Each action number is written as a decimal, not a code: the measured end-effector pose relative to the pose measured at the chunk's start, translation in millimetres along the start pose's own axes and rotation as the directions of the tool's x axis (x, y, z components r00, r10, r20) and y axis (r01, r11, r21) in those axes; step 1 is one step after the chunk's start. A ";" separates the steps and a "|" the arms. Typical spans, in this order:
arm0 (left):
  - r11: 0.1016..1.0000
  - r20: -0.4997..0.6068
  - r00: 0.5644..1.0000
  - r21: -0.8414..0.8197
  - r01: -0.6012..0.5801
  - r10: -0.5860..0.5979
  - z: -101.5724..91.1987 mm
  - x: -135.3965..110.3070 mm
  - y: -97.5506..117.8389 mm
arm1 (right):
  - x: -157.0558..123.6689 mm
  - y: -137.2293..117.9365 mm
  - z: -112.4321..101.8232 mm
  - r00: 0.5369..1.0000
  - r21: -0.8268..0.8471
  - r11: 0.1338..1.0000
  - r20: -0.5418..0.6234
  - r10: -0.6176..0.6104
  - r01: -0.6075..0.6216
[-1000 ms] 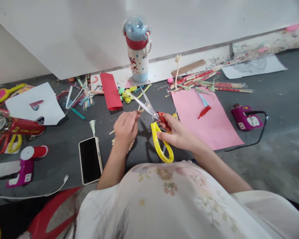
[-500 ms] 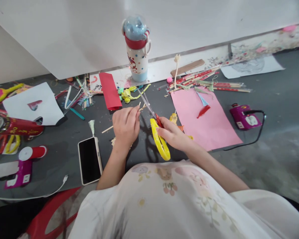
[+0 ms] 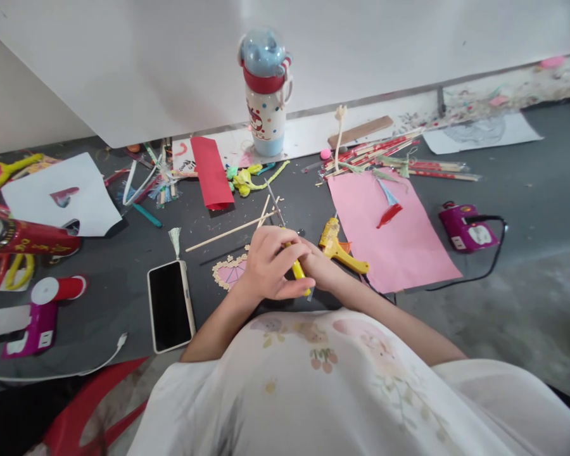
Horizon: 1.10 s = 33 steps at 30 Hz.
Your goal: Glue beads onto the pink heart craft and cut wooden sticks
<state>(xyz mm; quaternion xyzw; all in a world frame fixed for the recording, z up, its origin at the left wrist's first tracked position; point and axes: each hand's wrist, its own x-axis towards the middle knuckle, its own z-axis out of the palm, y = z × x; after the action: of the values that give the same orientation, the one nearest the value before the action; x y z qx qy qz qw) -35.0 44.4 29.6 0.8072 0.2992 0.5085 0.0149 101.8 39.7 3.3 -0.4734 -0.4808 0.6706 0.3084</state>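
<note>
A pair of scissors (image 3: 298, 271) with yellow handles is between my hands, blades pointing away over thin wooden sticks (image 3: 224, 234). My left hand (image 3: 272, 263) lies across the handles, its fingers bent over them and its thumb stretched out. Partly hidden behind it, my right hand (image 3: 322, 265) grips the scissors from the other side. The sticks cross near the blades; I cannot tell whether one is between them. Left of my left hand, a pink piece edged with small beige bits (image 3: 228, 273) lies partly covered. A yellow glue gun (image 3: 336, 244) rests beside my right hand.
A phone (image 3: 170, 306) lies at left, near a thread spool (image 3: 59, 289). A bottle (image 3: 265, 95) stands behind. Pink paper (image 3: 403, 247) and a purple power adapter (image 3: 468, 227) with a cord are at right. Wrapped sticks (image 3: 437, 168) lie farther back.
My left hand has moved right from the stick onto the scissors, and the stick now lies left of the blades. The blades have come closer together. The pink piece and glue gun show more.
</note>
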 end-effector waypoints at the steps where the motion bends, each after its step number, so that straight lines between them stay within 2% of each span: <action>1: 1.000 0.013 1.000 0.015 0.003 -0.003 0.8 0.3 0.7 | 0.2 1.6 0.6 1.000 0.020 1.000 -0.008 0.016 -0.016; 4: 0.999 0.052 0.999 0.035 0.002 -0.004 1.2 0.8 2.5 | -0.8 -0.3 2.0 0.998 0.070 0.996 -0.024 0.054 -0.053; 8: 0.999 0.068 0.998 0.032 -0.001 -0.001 1.5 -0.3 3.4 | -3.2 -8.1 1.8 0.999 0.018 0.999 0.016 0.047 -0.047; 12: 1.000 0.033 0.999 0.008 -0.028 0.028 4.7 -1.9 4.3 | -5.2 -9.0 -0.7 0.999 -0.026 0.998 -0.002 0.054 -0.054; 17: 0.998 -0.006 0.998 -0.029 -0.058 0.058 7.2 -3.6 6.6 | -7.3 -9.7 -2.9 0.991 -0.139 0.982 -0.036 0.127 -0.131; 28: 0.993 -0.038 0.996 -0.093 -0.078 0.075 11.3 -6.5 4.9 | -8.3 -12.1 -2.3 0.991 -0.109 0.985 -0.028 0.132 -0.134; 33: 0.992 -0.085 0.994 -0.102 -0.076 0.068 13.6 -6.9 5.1 | -8.8 -13.9 -2.2 0.990 -0.099 0.985 -0.021 0.142 -0.144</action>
<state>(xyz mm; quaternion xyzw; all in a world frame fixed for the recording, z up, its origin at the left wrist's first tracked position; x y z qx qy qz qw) -23.4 40.6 19.1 0.7942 0.2431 0.5563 0.0267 106.4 37.7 19.1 -0.5261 -0.4764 0.6628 0.2387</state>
